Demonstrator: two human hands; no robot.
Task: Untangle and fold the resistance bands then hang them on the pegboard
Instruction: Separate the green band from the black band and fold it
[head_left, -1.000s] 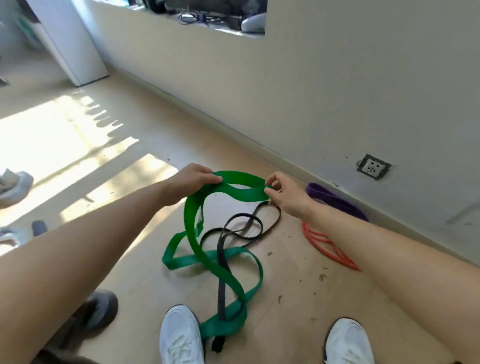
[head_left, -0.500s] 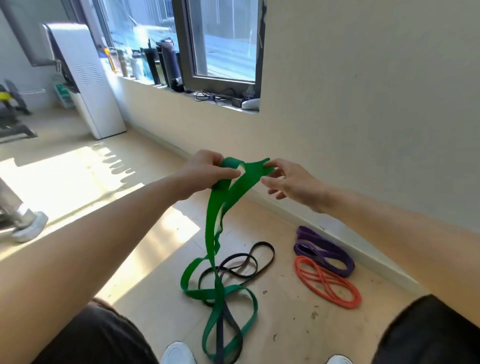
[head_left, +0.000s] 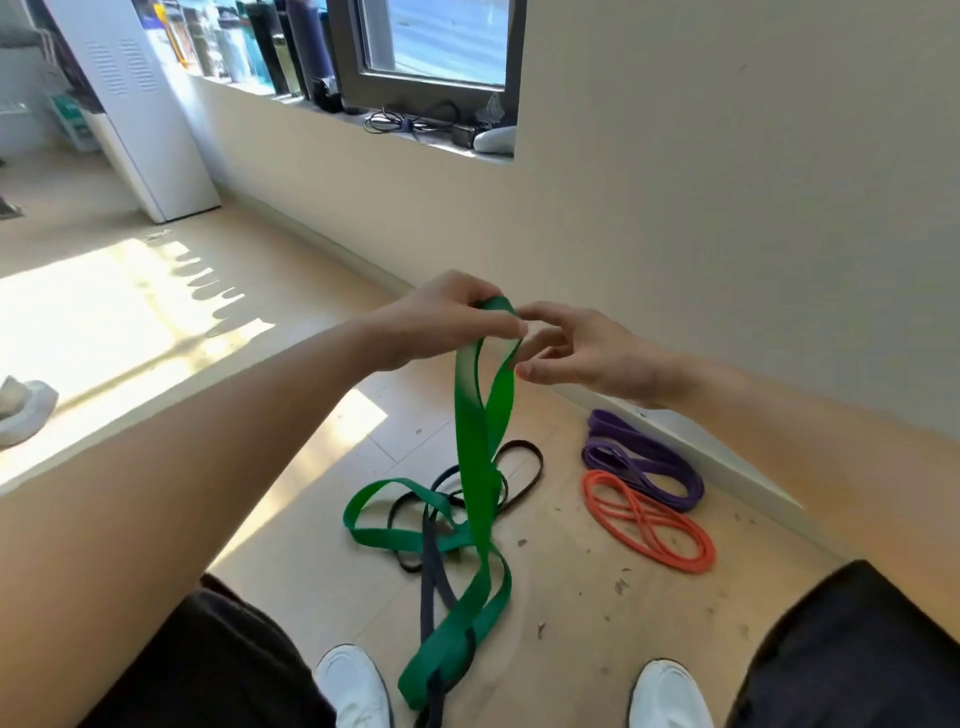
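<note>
The left hand (head_left: 447, 325) is raised in front of the body, its thumb and fingers pressed together on the top bend of the green band (head_left: 475, 441); the pinch sits at the very crest of the loop. The right hand (head_left: 587, 356) is just right of that crest with its fingers loosely curled; one fingertip reaches the top of the loop beside the left thumb and another touches the edge of the right strand lower down, but I cannot tell whether it grips the band or only touches it.

From the pinch two green strands hang down, cross once, and run to the floor (head_left: 571, 597); there the band lies in slack loops, one spreading left and one trailing near, between two white shoes (head_left: 353, 686). A black band (head_left: 428, 566) lies on the floor threaded through those green loops, its far loop showing right of the hanging strands. To the right, apart from the tangle, a purple band (head_left: 605, 423) lies coiled by the wall (head_left: 727, 208); an orange band (head_left: 641, 515) lies coiled just near of it, touching it. On the far window sill stand bottles (head_left: 270, 52) and cables (head_left: 410, 122).
</note>
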